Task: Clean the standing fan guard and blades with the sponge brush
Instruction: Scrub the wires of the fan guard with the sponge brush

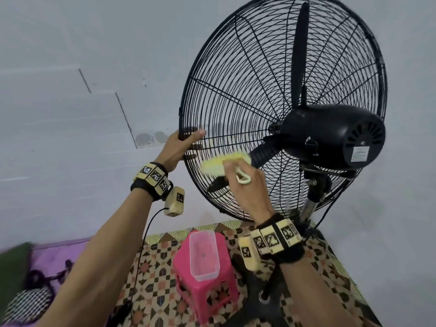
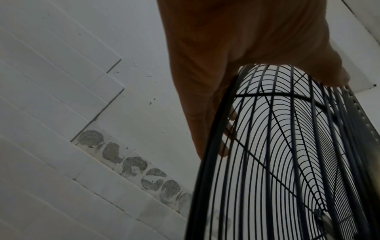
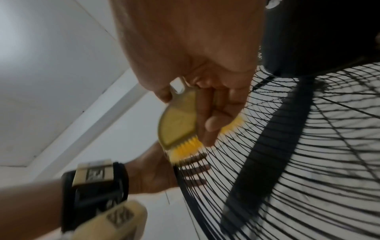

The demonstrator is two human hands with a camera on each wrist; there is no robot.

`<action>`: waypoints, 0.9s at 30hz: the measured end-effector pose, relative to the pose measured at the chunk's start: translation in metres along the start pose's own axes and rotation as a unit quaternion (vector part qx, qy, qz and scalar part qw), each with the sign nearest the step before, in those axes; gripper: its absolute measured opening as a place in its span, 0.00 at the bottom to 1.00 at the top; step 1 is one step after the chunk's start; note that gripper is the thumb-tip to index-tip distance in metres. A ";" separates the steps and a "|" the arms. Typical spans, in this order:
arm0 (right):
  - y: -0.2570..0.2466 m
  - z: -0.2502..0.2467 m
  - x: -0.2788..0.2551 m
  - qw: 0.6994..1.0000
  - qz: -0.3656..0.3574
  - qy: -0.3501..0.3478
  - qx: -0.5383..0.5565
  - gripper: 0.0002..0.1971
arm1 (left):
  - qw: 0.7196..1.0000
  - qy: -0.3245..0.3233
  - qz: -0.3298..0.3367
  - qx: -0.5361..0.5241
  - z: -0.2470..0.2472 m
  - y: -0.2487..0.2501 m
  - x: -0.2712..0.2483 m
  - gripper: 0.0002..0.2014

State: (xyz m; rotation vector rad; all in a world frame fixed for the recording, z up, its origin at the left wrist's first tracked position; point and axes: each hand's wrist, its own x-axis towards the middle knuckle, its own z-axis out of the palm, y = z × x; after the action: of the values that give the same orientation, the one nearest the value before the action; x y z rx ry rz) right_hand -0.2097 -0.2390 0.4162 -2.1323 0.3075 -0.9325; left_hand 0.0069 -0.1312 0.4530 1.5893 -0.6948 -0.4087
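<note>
A black standing fan faces away from me, its wire guard (image 1: 236,90) tilted, its motor housing (image 1: 335,133) toward me and black blades (image 1: 300,55) behind the wires. My left hand (image 1: 182,143) grips the guard's left rim (image 2: 213,146), fingers curled round the front. My right hand (image 1: 245,182) holds a yellow brush (image 1: 224,164) by its handle. The brush's bristles (image 3: 187,148) press against the rear guard wires (image 3: 287,129) low on the left, near a lower blade (image 3: 265,146).
Below the fan a pink plastic stool (image 1: 205,286) carries a clear plastic tub (image 1: 204,253). A patterned mat (image 1: 153,267) covers the floor, with the fan's pole (image 1: 311,204) and cable at right. A pale wall (image 1: 82,67) stands close behind.
</note>
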 end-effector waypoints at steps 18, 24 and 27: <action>0.021 -0.002 -0.014 0.983 0.071 -0.066 -0.157 0.11 | 1.000 -0.002 0.008 -0.019 -0.002 -0.002 0.007 0.44; 0.000 -0.012 0.020 0.997 -0.066 0.018 -0.025 0.14 | 0.999 0.007 0.014 -0.042 0.007 -0.002 0.004 0.41; 0.012 -0.007 0.006 0.997 -0.009 -0.021 -0.067 0.13 | 0.999 0.020 0.022 -0.041 0.012 -0.010 -0.002 0.40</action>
State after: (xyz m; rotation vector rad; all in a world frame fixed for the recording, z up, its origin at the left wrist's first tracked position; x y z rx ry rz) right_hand -0.2092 -0.2534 0.4135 -2.2785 0.3381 -0.8988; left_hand 0.0001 -0.1385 0.4413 1.4989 -0.6735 -0.3678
